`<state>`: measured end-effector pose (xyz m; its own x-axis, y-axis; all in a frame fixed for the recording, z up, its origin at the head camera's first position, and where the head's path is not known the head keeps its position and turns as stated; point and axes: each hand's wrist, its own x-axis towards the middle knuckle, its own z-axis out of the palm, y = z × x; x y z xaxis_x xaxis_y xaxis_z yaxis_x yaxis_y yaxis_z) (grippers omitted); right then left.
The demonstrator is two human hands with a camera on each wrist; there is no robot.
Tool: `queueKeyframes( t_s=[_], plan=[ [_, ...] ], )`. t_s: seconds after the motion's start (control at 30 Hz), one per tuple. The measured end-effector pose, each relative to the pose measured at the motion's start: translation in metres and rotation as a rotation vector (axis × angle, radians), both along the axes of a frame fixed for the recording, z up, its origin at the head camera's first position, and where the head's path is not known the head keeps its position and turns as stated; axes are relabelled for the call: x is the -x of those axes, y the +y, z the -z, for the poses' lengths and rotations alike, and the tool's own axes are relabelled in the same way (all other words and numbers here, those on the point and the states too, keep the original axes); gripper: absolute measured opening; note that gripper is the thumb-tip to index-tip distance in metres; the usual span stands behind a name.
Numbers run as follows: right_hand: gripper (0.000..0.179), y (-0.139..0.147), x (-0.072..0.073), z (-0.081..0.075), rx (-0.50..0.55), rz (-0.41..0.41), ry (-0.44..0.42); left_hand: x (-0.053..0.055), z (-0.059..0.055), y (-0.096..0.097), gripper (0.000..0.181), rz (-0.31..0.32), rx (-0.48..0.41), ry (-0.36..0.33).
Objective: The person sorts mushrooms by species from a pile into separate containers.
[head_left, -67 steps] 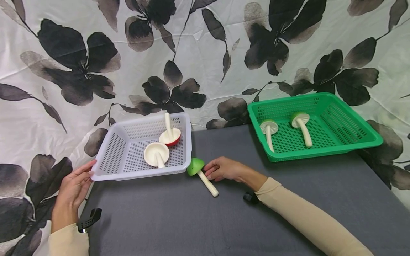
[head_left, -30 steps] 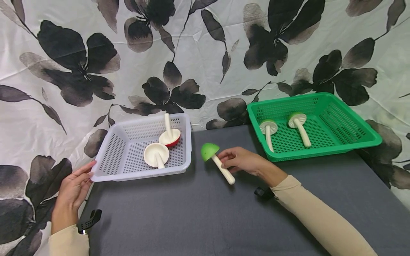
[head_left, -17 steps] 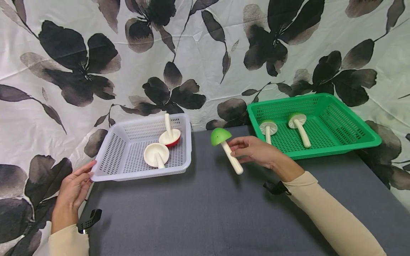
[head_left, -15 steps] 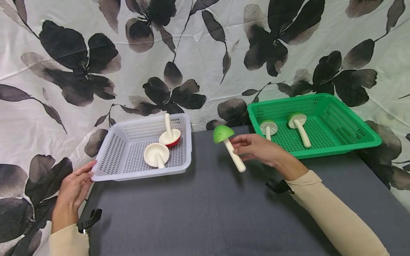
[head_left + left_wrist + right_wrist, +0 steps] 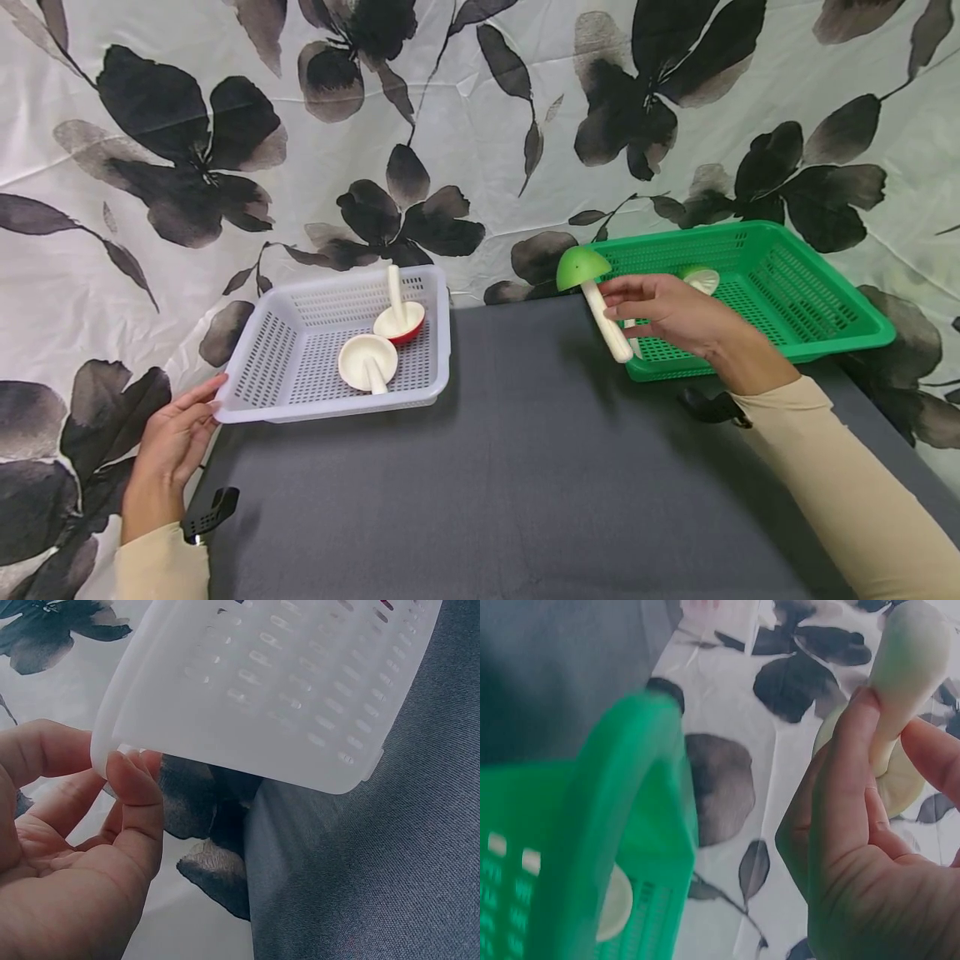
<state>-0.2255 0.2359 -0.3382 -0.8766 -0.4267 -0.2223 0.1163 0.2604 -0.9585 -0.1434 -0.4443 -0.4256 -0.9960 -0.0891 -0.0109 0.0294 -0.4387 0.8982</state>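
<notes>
My right hand point(image 5: 667, 315) pinches the pale stem of a toy mushroom with a green cap point(image 5: 582, 267). It is held up at the left end of the green basket point(image 5: 832, 343), cap upward and stem slanting down to the right. The right wrist view shows the stem point(image 5: 909, 664) between thumb and fingers. My left hand point(image 5: 168, 442) pinches the near left corner of the white basket point(image 5: 247, 342); the left wrist view shows thumb and fingers at its rim point(image 5: 109, 712). Two toy mushrooms lie cap-down in the white basket, one a red-capped mushroom point(image 5: 405, 321), the other a mushroom point(image 5: 367, 362) showing its pale underside.
Inside the green basket are two green-capped mushrooms; one mushroom point(image 5: 703, 279) shows its cap, the other is mostly behind my right hand. Both baskets stand on a grey cloth-covered table point(image 5: 465, 500). A floral curtain point(image 5: 480, 125) hangs behind.
My right hand has lifted the green mushroom from beside the white basket and carried it right and away to the green basket. My left hand has stayed on the white basket's corner.
</notes>
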Motion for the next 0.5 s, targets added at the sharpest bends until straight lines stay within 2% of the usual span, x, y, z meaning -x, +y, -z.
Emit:
queueKeyframes(
  t_s=[0.17, 0.33, 0.5],
  plan=[
    [0.063, 0.016, 0.005, -0.004, -0.009, 0.013, -0.005, 0.0, -0.002, 0.001, 0.041, -0.002, 0.014, -0.002],
    [0.063, 0.033, 0.012, -0.007, -0.015, 0.066, -0.03, 0.0, -0.002, 0.001, 0.04, 0.008, 0.016, 0.001],
    [0.066, 0.055, 0.021, -0.009, -0.061, 0.065, -0.036, 0.0, -0.003, 0.001, 0.04, 0.012, 0.007, -0.002]
  ],
)
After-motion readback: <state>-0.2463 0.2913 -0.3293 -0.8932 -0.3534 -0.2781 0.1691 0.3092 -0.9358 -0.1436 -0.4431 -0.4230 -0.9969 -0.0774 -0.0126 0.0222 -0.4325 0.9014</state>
